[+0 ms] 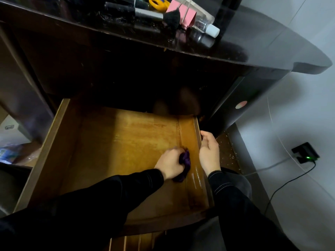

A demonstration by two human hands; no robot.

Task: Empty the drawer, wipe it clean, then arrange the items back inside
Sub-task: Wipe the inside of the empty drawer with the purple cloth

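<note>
The wooden drawer (59, 134) is pulled out below the dark desk, and its yellow-brown floor is bare. My left hand (169, 164) is inside it near the right wall, closed on a dark purple cloth (184, 166) that is pressed to the floor. My right hand (209, 152) rests on the drawer's right rim with its fingers curled over the edge. The back of the drawer is in deep shadow.
On the black desk top (253, 42) lie yellow scissors (158, 3), a pink box (183, 11), a make-up brush (168, 18) and a clear bottle with a white cap (208, 28). A plugged-in charger with a green light (306, 154) and cable sits at right. Boxes (10, 129) stand at left.
</note>
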